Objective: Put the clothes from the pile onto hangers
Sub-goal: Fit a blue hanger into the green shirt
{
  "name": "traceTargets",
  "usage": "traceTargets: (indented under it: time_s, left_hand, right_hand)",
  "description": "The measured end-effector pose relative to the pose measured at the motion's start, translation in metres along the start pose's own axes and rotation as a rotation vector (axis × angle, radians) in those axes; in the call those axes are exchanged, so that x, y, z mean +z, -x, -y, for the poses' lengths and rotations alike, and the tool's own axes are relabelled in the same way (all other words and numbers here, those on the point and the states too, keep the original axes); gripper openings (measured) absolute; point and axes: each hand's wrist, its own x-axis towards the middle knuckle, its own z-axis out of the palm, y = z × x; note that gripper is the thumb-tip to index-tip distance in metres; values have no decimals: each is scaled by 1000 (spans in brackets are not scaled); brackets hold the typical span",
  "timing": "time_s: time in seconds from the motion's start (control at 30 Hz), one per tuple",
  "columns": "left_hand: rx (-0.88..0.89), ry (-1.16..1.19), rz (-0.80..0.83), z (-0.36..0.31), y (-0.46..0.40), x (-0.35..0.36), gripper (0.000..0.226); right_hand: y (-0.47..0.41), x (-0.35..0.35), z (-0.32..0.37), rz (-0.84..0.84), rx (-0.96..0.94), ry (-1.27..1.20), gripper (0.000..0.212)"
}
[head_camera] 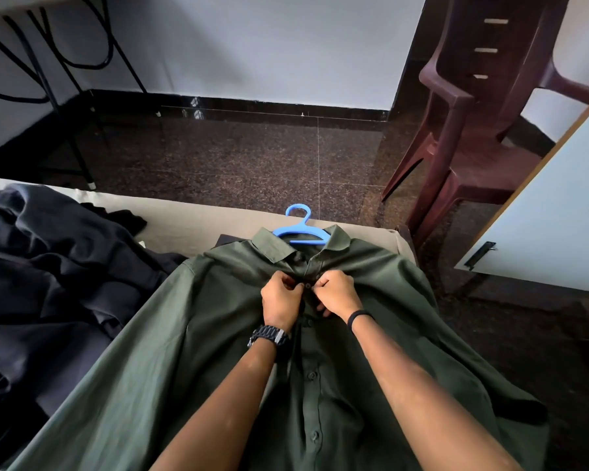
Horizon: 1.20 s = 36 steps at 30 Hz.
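You are pinching the placket of the green shirt [191, 334] just below its collar, your left hand [281, 299] and right hand [337, 290] meeting at a button. The shirt is lying on the bed [198, 215], its blue hanger [301, 227] inside the collar, beside the dark clothes pile [48, 266].

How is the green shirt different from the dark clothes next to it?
The green shirt lies spread out flat; the dark clothes sit crumpled in a heap. The green shirt has a blue hanger in its collar; the dark clothes show none. The left hand and right hand pinch only the green shirt. Both lie on the bed.
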Motion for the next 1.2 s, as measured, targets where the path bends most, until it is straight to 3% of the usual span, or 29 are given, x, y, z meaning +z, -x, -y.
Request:
traceTargets:
  time_s: [0.17,0.4,0.63,0.8,0.93,1.2]
  left_hand:
    - [90,-6,-44,-15,-19,-13,12]
    - [98,-214,38,-38,-50,-8,19]
    - [132,-470,98,-46,-66,-4,21]
    - [43,-349,86,-39,-70,2,22]
    - [-35,-272,81,-39,-67,6,19]
    - [-83,-175,112,-41,-67,7,20]
  right_hand:
    - [-5,-14,15,-202,-95,-123,12]
    - [-28,-17,40,-313,12,-214,47]
    - [-60,-12,46,-300,39,-88,27]
    - [-75,-2,25,-283,18,-201,8]
    - [-75,3,11,-282,-12,-246,10]
    - [-69,-6,9,-122,-38,-490,10]
